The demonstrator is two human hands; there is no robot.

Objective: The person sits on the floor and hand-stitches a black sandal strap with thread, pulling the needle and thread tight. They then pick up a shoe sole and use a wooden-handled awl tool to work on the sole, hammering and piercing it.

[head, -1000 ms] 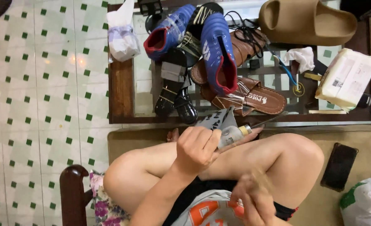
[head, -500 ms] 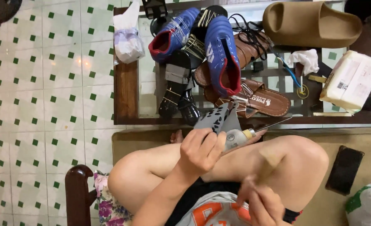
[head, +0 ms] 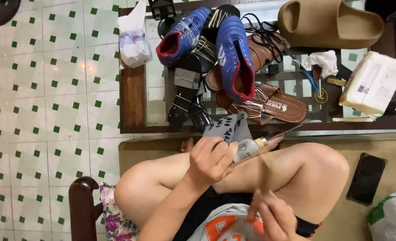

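Just below the near edge of the glass-topped table (head: 133, 100), over bare crossed knees: left hand (head: 211, 160) closed around a grey, dark-speckled shoe piece (head: 230, 127), with an awl (head: 250, 148) pinned in the same grip, pale handle against the fingers and thin metal point slanting up toward the table. Farther from the table, close to the body: right hand (head: 271, 218), blurred, fingers pinched together, seemingly on a pale strand (head: 265, 174) running up toward the awl; cannot tell for certain what it grips. Judged mid-way at best: grey piece in hand, point not visibly through it, no finished seam to be seen. On the table itself, a heap of footwear: two blue boots (head: 233, 53), a black pair (head: 184, 96) and a brown sandal (head: 278, 107), several wrapped with pale bands or thread, hard to say whether done or waiting. At the far edge of the table, a tan slide (head: 327, 22); at its right end, a white packet (head: 372, 82). Below that right end, on the seat, a dark phone (head: 365, 178).
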